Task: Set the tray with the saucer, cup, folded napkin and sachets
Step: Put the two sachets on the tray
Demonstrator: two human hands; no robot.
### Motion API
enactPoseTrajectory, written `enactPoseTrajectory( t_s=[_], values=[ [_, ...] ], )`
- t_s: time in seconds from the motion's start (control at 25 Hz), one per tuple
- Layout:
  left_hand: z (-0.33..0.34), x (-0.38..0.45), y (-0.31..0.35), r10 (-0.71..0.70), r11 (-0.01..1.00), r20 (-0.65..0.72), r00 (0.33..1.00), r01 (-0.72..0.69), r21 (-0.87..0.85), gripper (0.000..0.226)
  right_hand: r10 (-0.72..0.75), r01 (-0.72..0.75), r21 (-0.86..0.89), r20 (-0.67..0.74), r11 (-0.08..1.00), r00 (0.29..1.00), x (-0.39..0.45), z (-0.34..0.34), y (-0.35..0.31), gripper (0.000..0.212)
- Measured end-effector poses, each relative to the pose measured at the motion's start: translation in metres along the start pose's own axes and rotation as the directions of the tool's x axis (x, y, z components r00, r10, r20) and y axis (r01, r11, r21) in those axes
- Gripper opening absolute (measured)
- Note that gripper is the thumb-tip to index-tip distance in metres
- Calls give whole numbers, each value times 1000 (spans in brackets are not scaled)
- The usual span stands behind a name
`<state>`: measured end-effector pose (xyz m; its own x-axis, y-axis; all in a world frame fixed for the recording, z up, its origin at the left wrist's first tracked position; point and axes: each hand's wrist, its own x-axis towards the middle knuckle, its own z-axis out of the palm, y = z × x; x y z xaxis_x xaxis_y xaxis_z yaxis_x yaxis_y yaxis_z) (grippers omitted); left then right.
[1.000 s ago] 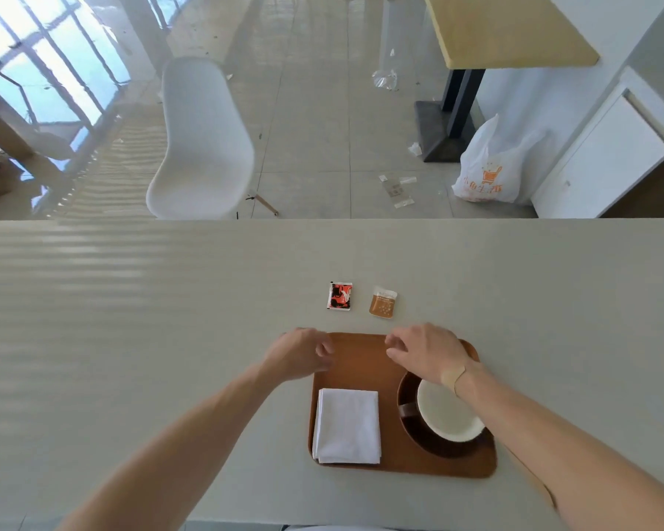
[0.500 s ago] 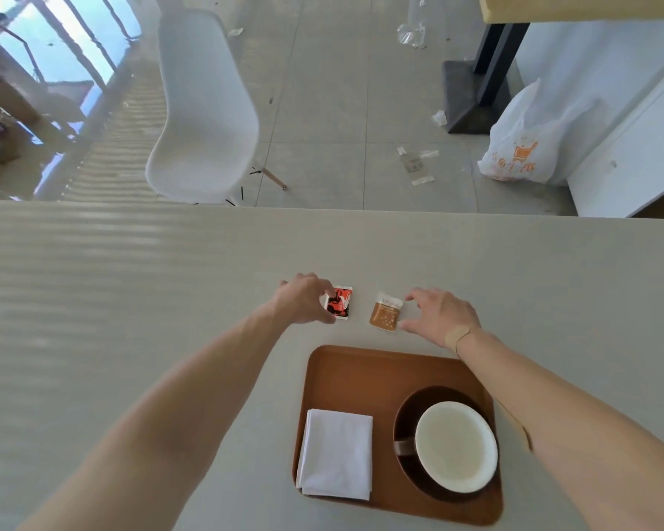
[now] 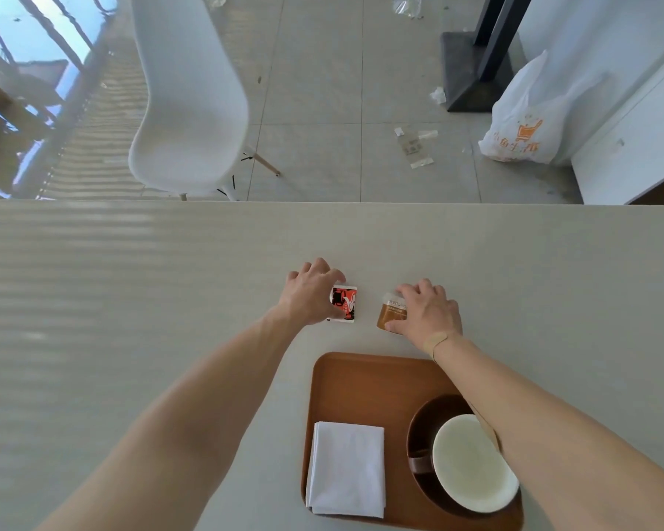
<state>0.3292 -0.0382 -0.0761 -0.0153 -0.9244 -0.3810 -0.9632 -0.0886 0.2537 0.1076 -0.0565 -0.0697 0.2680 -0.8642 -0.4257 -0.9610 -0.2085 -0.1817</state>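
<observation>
While the tray (image 3: 361,381) near the table's (image 3: 131,300) front edge already carries the folded napkin (image 3: 347,469) at its front left and the cup (image 3: 472,463) on the dark saucer (image 3: 422,431) at its front right, both hands have moved off the tray's far rim, where they were a second ago, and out to the two sachets lying on the bare table just beyond it. Left hand (image 3: 309,297): fingers curled over the left edge of the red sachet (image 3: 345,303), thumb and fingertips touching it; sachet looks flat on the table, not lifted. Right hand (image 3: 426,312): fingers closed around the right side of the brown sachet (image 3: 390,314), thumb under its near corner; cannot tell whether it has left the surface. Half a second ago the fingers were only arriving at the packets; now contact is made on both. Judgement: napkin, cup and saucer steps done, sachets are the last items, and the pinch is forming on both at once. The tray's far half is bare, which looks the likely spot for them. Thin flat packets may slide rather than lift, so a fingertip under an edge seems needed. White chair (image 3: 192,93) beyond the table's far edge, not involved.
</observation>
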Motion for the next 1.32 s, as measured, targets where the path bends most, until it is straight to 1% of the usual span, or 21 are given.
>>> enactPoseTrajectory(
  t_s=[0.16,0.36,0.44,0.52,0.64,0.76,0.88,0.96,1.04,1.16,1.32],
  values=[
    [5,0,-1,-4,999,-39,999,3,-47,60,24,-23,51,-27,998,999,0,2,0,58],
    [8,-7,1,-26,994,-93,995,16,-107,53,83,-76,160,-37,984,996,-3,4,0,44],
    [8,-12,1,-32,991,-105,994,17,-134,46,105,-95,222,-31,970,994,-8,4,2,40],
    [7,-16,1,-47,982,-97,994,28,-185,35,125,-114,266,-25,957,992,-11,3,5,35],
    [5,-25,0,-120,952,-67,990,96,-290,21,136,-122,296,-27,947,990,-18,-1,8,28],
    [3,-35,1,-179,914,-39,983,151,-376,16,147,-133,328,-20,935,989,-26,-5,10,24],
    [3,-49,2,-238,851,-15,971,201,-486,14,167,-153,434,6,888,986,-37,-8,14,20],
    [5,-59,-1,-257,823,-14,966,211,-527,14,174,-157,503,13,850,985,-45,-9,17,19],
    [7,-71,-4,-261,810,-20,965,208,-548,14,166,-141,531,2,835,986,-53,-9,19,18],
    [9,-87,-6,-253,797,-9,968,203,-568,13,120,-96,527,-11,844,993,-65,-11,18,17],
    [16,-109,1,-208,774,36,978,187,-605,9,38,-62,499,59,864,998,-81,-8,7,19]
  ],
)
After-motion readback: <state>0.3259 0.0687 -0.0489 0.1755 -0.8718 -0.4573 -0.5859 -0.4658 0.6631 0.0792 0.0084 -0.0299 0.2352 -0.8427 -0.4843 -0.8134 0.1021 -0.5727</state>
